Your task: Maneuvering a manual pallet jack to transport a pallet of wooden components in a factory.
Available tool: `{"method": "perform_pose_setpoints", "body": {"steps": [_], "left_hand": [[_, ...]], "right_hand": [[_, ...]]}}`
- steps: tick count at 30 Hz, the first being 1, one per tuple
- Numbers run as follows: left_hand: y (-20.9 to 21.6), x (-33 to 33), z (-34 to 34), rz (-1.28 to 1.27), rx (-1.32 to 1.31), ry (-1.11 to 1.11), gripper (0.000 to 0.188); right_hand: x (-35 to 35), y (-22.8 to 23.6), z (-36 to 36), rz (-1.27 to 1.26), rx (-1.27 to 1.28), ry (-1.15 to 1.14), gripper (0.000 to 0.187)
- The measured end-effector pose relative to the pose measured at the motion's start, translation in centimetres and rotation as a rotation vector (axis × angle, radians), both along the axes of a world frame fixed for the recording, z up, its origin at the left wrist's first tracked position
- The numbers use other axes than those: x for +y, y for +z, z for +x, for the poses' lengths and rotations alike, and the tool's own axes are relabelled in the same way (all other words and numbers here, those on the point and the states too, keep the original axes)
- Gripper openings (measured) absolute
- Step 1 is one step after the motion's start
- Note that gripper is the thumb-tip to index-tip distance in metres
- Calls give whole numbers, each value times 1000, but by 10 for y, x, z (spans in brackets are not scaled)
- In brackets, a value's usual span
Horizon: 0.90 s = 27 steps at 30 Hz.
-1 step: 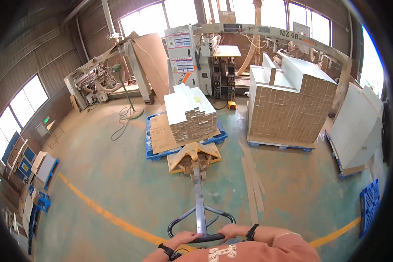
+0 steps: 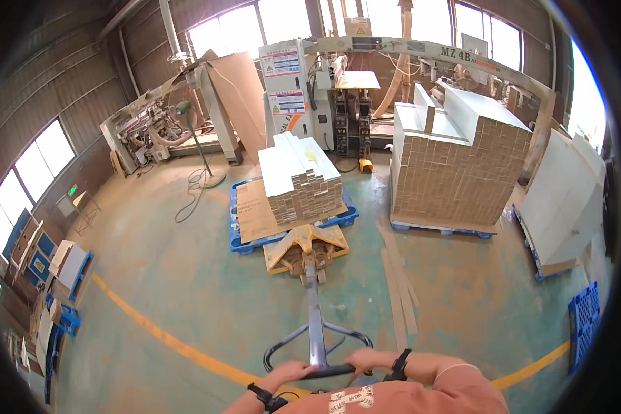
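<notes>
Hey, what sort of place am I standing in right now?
Probably a factory workshop, perhaps one working with boards: there's a big machine at the back, a tall stack of boards on a blue pallet, and a pallet truck in front of you.

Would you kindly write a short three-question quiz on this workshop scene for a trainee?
1. Multiple choice: what do the left hand and right hand hold?
A) a loose board
B) the handle of the pallet jack
C) a coiled cable

2. True or false: the taller board stack stands to the right of the shorter stack.

3. Fill in: the pallet beneath the shorter stack is ____ in colour.

Key: 1. B; 2. true; 3. blue.
</notes>
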<state>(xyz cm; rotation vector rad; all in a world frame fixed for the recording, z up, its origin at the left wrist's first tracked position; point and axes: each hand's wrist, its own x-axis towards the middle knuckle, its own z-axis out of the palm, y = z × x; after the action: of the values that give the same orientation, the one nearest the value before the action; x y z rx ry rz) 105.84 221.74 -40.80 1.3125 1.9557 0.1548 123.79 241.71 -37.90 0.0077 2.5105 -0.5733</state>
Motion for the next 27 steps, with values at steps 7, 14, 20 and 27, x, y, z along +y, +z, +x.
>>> {"method": "perform_pose_setpoints", "body": {"steps": [7, 14, 20, 27], "left_hand": [[191, 69, -79, 456, 231, 353, 58], [37, 9, -24, 35, 107, 104, 68], [-39, -16, 13, 136, -140, 117, 65], [316, -4, 47, 1748, 130, 92, 18]], "right_hand": [[68, 145, -83, 181, 523, -212, 35], [1, 44, -26, 42, -62, -19, 47], [-4, -63, 9, -83, -43, 178, 43], [68, 122, -74, 209, 692, -156, 38]]}}
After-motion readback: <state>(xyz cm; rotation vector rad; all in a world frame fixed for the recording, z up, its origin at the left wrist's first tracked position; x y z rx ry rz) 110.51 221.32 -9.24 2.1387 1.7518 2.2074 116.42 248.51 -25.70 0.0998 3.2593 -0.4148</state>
